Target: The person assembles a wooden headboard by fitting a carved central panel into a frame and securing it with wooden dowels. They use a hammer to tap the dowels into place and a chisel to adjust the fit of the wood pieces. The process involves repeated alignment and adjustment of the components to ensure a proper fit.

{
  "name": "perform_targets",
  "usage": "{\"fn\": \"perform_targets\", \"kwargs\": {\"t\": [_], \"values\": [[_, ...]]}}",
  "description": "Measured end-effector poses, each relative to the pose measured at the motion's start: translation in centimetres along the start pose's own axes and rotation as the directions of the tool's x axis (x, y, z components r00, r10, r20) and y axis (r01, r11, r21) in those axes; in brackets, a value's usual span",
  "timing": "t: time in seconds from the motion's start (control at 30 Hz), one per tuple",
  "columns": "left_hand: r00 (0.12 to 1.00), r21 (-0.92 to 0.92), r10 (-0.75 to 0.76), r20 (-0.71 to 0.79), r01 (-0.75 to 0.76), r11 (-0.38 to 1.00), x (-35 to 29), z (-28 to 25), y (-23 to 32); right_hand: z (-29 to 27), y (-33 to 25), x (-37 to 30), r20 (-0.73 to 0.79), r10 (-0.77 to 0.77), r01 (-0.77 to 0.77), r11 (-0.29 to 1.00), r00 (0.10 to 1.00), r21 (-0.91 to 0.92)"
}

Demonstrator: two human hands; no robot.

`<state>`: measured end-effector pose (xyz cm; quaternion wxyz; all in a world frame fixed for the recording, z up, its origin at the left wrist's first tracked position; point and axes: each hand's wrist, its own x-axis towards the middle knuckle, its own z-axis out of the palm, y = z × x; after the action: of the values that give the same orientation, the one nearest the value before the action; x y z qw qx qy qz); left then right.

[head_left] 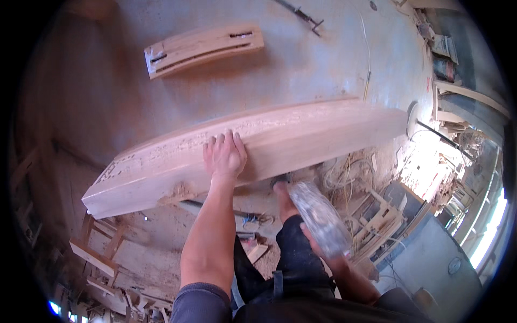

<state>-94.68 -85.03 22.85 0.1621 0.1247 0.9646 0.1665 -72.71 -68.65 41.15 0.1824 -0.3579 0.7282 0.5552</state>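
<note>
A long, thick piece of pale timber [318, 134] lies slantwise across the workbench, its upper face strewn with wood chips or rough marks toward the left. My left hand [223, 156] rests on it, palm down, fingers stretched over the upper face. Low on the right, my right hand [338, 265] grips a clear, crinkled plastic bottle-like thing [320, 218], smeared by motion, so its exact kind is unclear. That thing is held apart from the timber, near my knee.
A curved wooden piece with slots [204, 47] lies farther back on the blue-grey bench top [312, 70]. Beyond it is a metal clamp [304, 17]. Wooden frames [94, 255] stand at lower left; wood scraps, cords and a grey-blue cabinet [431, 258] are at right.
</note>
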Motion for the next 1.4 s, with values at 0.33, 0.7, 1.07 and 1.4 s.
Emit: {"fn": "perform_targets", "kwargs": {"t": [0.33, 0.7, 1.07, 1.4], "values": [[0.998, -0.057, -0.031, 0.060, 0.035, 0.998, 0.5, -0.3, 0.5, 1.6, -2.3, 8.9, 0.622, -0.251, -0.514, -0.808, 0.742, 0.287], [1.000, -0.065, 0.001, 0.015, 0.000, 0.998, 0.8, 0.3, 0.3, 1.8, -8.1, 10.6, 0.446, -0.179, -0.031, -0.947, 0.877, -0.319], [0.996, -0.077, -0.034, 0.079, 0.040, 0.996, -0.2, -0.3, 0.9, 0.7, -9.9, 4.9, 0.356, -0.255, 0.190, -0.504, 0.899, -0.842], [0.999, -0.065, -0.035, 0.024, 0.037, 0.997, 0.5, 0.4, -0.1, 0.2, -2.0, 9.7, 0.287, -0.271, 0.240, -0.194, 0.919, -0.951]]}}
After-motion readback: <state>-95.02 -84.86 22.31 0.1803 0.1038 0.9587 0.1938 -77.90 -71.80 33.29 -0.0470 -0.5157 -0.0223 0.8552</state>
